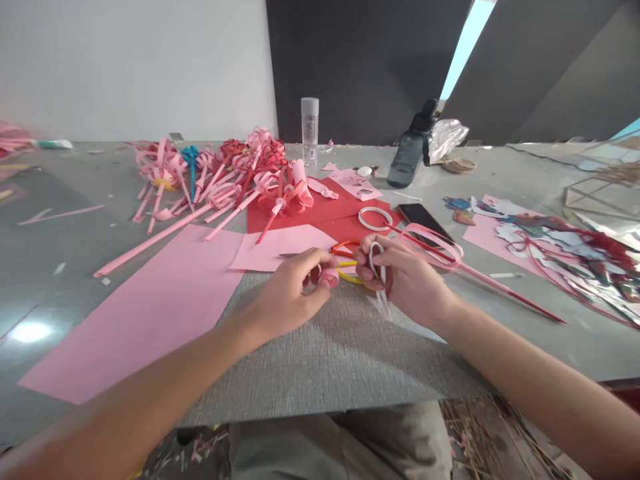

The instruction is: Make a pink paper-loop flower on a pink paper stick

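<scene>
I see the left hand (290, 288) pinching a pink paper curl (330, 277) between its fingers, mid-frame; just right of it, the right hand (407, 277) has its fingers clamped on a looped white strip (383, 275).

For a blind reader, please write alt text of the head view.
The left hand holds a pink paper curl, the right hand a looped white strip. On the grey table lie scissors, pink sheets and paper flowers.
</scene>
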The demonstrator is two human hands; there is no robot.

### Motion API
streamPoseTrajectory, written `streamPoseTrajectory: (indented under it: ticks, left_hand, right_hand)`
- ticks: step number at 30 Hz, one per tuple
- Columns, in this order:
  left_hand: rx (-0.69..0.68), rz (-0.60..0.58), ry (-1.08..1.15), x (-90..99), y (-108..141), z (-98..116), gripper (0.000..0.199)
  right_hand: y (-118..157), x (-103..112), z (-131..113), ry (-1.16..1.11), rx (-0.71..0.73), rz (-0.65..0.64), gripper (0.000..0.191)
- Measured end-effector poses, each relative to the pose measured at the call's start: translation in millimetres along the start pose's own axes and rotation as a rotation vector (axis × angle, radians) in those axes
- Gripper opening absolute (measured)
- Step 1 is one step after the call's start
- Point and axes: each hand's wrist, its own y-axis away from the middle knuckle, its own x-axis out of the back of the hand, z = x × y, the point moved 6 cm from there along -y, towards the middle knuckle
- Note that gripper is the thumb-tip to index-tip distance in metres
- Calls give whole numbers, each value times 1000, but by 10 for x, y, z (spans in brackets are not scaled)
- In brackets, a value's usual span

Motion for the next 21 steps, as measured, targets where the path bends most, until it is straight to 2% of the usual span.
streamPoseTrajectory:
  ticks: [4,7,10,14,21]
  left_hand:
    - [27,66,249,-11,13,24,13]
    - [-17,105,271,-8,28,43,18]
    - [-27,130,293,2,38,27,19]
    - [-20,137,328,14,41,17,18]
    - [59,41,381,-33,38,-3,25]
  right_hand:
    - [18,-54,47,180,-17,-43,20]
    - [47,-116,62,344,-32,-84,32]
    - [65,-185,57,456,-23,-140,33]
    - [56,-191,17,476,36,-120,34]
    - [25,-88,-5,394,122,-2,34]
